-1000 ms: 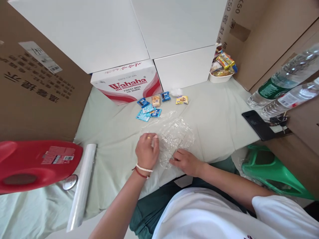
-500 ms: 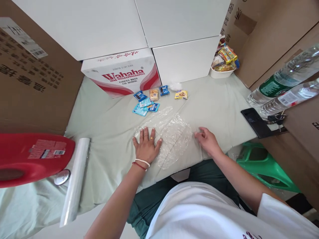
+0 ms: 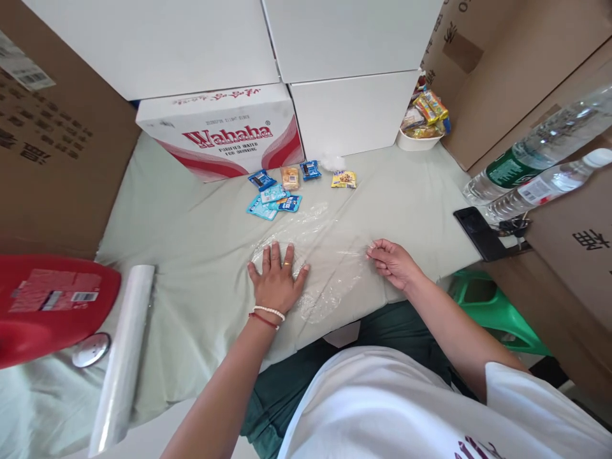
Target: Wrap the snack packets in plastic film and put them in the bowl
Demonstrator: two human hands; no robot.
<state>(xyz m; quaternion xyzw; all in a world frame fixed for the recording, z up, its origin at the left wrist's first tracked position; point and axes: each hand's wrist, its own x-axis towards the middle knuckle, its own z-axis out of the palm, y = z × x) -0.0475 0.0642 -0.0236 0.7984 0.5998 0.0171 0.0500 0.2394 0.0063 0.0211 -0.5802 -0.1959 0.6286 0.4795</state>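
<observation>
A crinkled sheet of clear plastic wrap [image 3: 327,255] lies on the pale green cloth [image 3: 191,242] in front of me. My left hand [image 3: 277,280] lies flat on the sheet's left part, fingers spread, a ring on one finger and bead bracelets at the wrist. My right hand [image 3: 392,261] pinches the sheet's right edge with curled fingers, and the film between the hands looks stretched. Several small snack packets [image 3: 275,194] in blue and orange, and a yellow one [image 3: 344,179], lie just beyond the sheet.
A roll of plastic wrap [image 3: 122,357] lies at the left, beside a red jug [image 3: 48,306] and a metal disc [image 3: 90,349]. A Wahaha carton [image 3: 220,131] and white boxes stand behind. A snack bowl [image 3: 423,121], two water bottles [image 3: 535,159], a black phone [image 3: 478,233] and a green stool [image 3: 492,319] are at the right.
My left hand went from a fist to flat on the wrap. My right hand moved right, took the sheet's edge and drew it out flatter.
</observation>
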